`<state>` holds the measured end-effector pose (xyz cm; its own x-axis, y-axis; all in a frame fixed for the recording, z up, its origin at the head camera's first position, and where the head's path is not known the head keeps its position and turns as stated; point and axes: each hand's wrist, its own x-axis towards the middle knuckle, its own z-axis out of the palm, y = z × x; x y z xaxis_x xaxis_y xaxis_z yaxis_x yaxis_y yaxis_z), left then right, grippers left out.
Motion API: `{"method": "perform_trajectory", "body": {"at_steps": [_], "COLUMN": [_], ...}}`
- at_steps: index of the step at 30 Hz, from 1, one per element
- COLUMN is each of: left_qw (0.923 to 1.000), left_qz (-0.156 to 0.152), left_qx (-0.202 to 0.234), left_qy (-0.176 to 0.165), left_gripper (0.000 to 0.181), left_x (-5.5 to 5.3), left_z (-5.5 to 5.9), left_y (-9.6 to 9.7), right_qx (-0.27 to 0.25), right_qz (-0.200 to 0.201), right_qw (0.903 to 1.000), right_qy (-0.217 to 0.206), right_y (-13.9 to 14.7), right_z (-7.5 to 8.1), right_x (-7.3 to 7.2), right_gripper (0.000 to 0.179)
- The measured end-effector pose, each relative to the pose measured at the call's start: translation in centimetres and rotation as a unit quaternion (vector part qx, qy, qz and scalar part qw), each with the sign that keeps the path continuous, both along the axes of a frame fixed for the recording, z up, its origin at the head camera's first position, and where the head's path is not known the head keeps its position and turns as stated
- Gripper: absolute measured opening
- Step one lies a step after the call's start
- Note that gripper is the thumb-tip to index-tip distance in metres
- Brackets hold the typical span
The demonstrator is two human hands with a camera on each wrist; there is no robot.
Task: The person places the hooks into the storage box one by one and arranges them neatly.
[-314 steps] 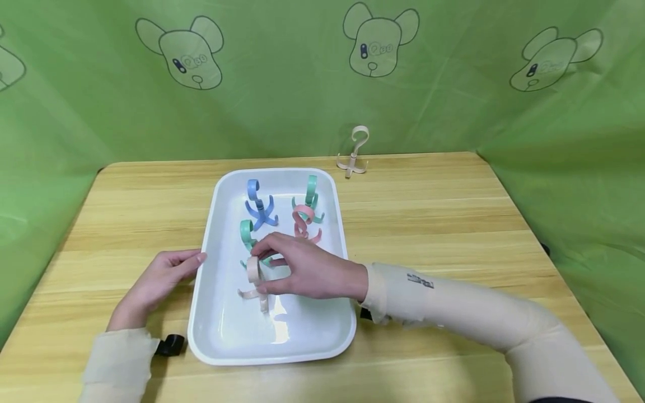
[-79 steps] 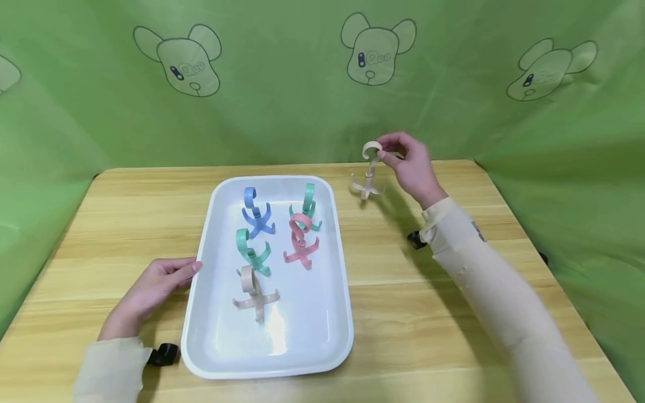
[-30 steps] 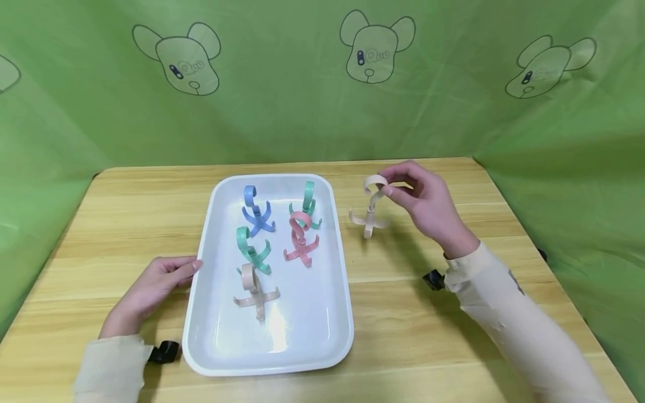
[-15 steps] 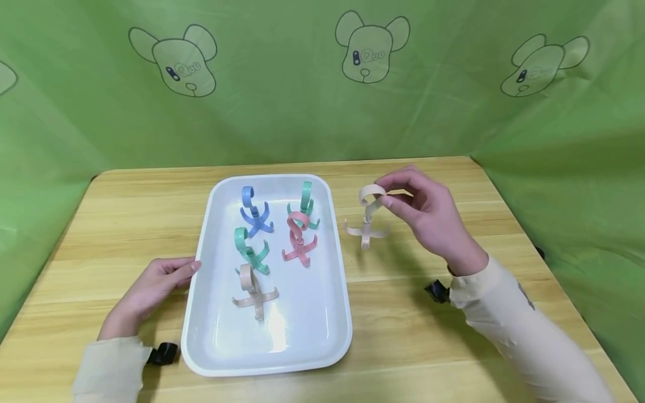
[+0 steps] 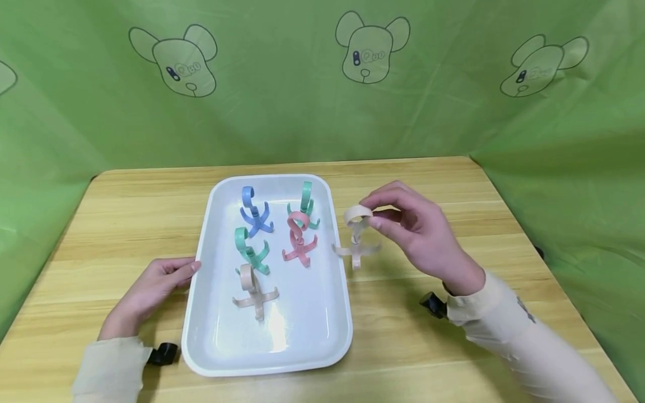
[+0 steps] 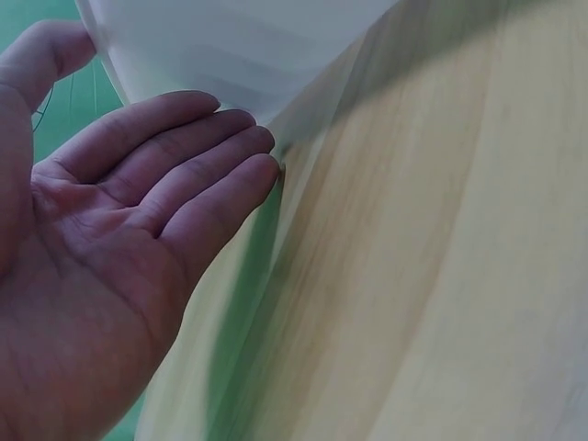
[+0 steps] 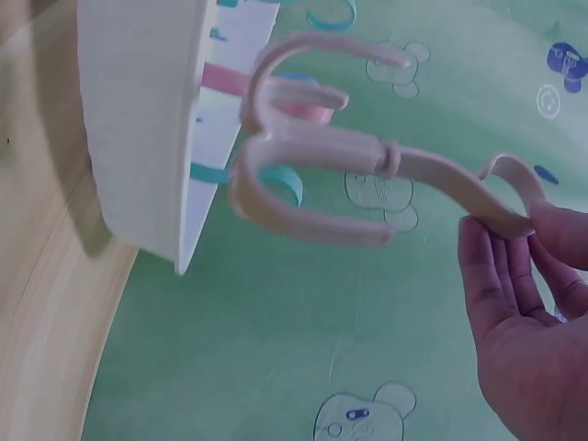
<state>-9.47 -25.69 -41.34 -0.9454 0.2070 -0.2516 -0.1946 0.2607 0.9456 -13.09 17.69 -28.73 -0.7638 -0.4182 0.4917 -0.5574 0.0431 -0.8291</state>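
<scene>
My right hand [image 5: 420, 235] pinches the curved top of a beige four-prong swivel hook [image 5: 355, 250] between thumb and fingers. The hook is held upright above the table, by the tray's right rim; its prongs point toward the tray side in the right wrist view. My left hand [image 5: 156, 291] touches the left rim of the white tray [image 5: 188, 336]. In the left wrist view its fingers [image 6: 184, 175] lie straight against the tray's outer wall, and the thumb is at the rim. Inside the tray stands another beige hook [image 5: 258, 299], low and left of centre.
Also in the tray are a blue hook [image 5: 259, 218], a pink hook [image 5: 300, 250], a green hook [image 5: 257, 260] at left and another green hook [image 5: 307, 196] at the back right. Wooden tabletop [image 5: 428, 358] surrounds the tray. A green curtain [image 5: 282, 112] hangs behind.
The right hand has brought the beige hook from the table's back edge forward, then left toward the tray. Earlier it let go of the other beige hook in the tray. The left hand stayed at the rim.
</scene>
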Motion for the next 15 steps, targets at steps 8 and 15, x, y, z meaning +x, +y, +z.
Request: {"method": "perform_trajectory", "body": {"at_steps": [8,15], "left_qw": [1.0,0.9999], "left_qz": [-0.004,-0.013], "left_qx": [-0.001,-0.007], "left_qy": [0.005,0.008], "left_gripper": [0.048,0.048], "left_x": [-0.1,-0.2], "left_z": [-0.1,-0.1], "left_y": [0.0,-0.1], "right_qx": [0.018,0.033], "right_qz": [0.032,0.041], "right_qw": [0.9989,0.9986], "right_qy": [0.028,0.003], "right_y": [-1.4,-2.4], "right_z": [-0.2,-0.6], "right_x": [0.4,0.7], "right_gripper": [0.029,0.026]}}
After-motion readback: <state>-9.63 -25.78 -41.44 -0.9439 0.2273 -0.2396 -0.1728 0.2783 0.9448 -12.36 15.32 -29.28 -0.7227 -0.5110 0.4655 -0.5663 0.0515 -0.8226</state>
